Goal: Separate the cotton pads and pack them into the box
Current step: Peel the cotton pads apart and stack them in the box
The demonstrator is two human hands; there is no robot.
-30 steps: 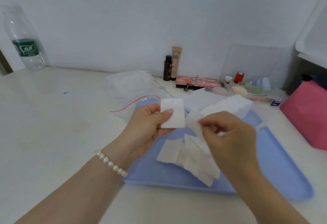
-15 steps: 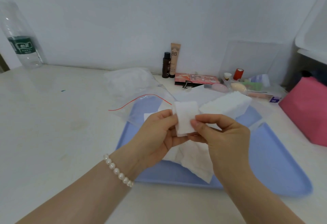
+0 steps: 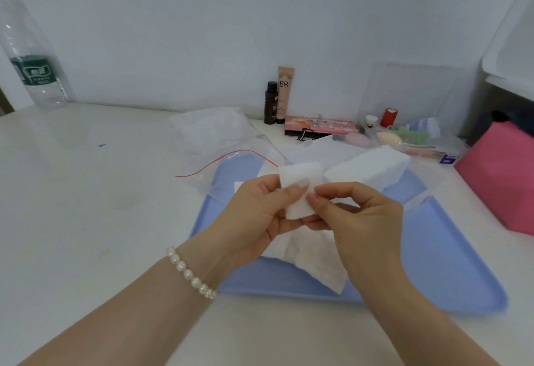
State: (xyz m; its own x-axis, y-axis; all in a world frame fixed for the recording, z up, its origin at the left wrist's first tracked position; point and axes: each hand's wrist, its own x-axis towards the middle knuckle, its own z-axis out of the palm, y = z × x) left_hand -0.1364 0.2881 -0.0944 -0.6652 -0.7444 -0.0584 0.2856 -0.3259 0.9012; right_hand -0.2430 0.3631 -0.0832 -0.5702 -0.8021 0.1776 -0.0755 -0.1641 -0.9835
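Head view: left hand (image 3: 254,215) and right hand (image 3: 358,221) both pinch the white square cotton pad (image 3: 300,189); peeling slowly from one corner should split it cleanly.

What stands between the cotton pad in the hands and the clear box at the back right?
Along that way sits the tall stack of pads on the blue tray. The pad, pinched by the left hand and right hand, would have to go over or round it to the clear box.

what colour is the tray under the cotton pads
Light blue tray, clearest in the head view.
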